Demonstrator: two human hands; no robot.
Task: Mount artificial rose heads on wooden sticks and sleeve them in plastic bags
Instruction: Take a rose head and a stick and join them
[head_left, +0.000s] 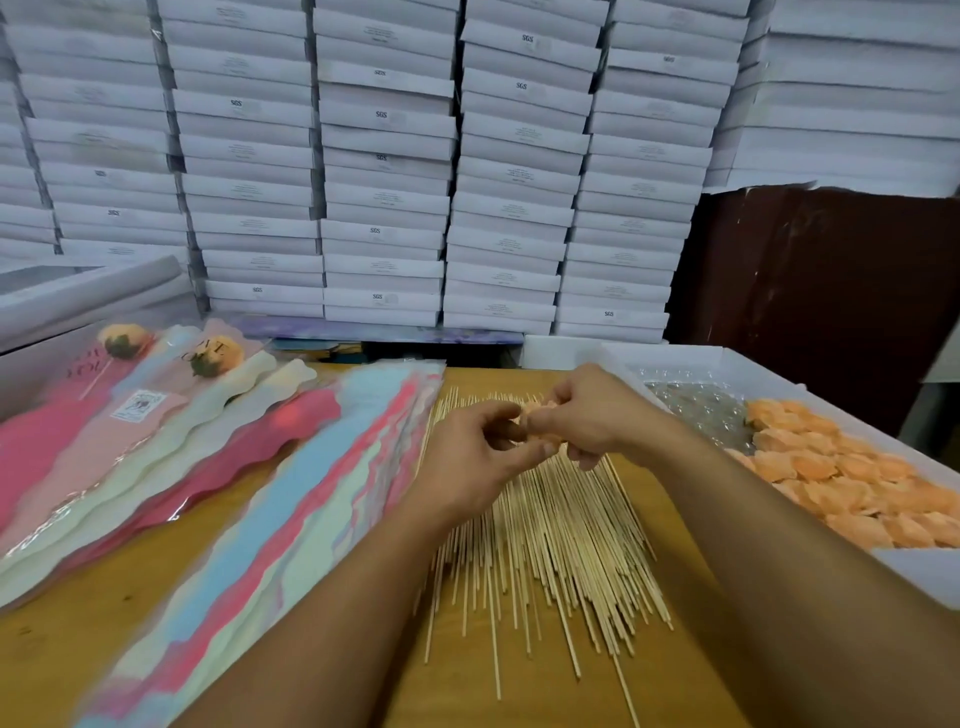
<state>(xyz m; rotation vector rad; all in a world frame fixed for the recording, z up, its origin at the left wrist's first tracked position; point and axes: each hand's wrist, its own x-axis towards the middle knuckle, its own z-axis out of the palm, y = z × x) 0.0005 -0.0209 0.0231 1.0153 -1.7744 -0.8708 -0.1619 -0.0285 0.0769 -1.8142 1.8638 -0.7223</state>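
Note:
My right hand (592, 415) grips a peach rose head (535, 410) above the heap of wooden sticks (550, 540) on the table. My left hand (478, 462) meets it from the left, fingers curled close to the rose; whether it pinches a stick is hidden. More peach rose heads (852, 478) fill a white tray (914, 577) at the right. A stack of pastel plastic bags (291, 509) lies left of the sticks. Two finished sleeved roses (215, 358) lie on another bag pile at the far left.
The wooden table (166, 582) carries everything. Walls of stacked white boxes (384, 171) rise behind it. A dark brown panel (821, 291) stands at the back right. Clear bubble packing (696, 410) sits at the tray's far end.

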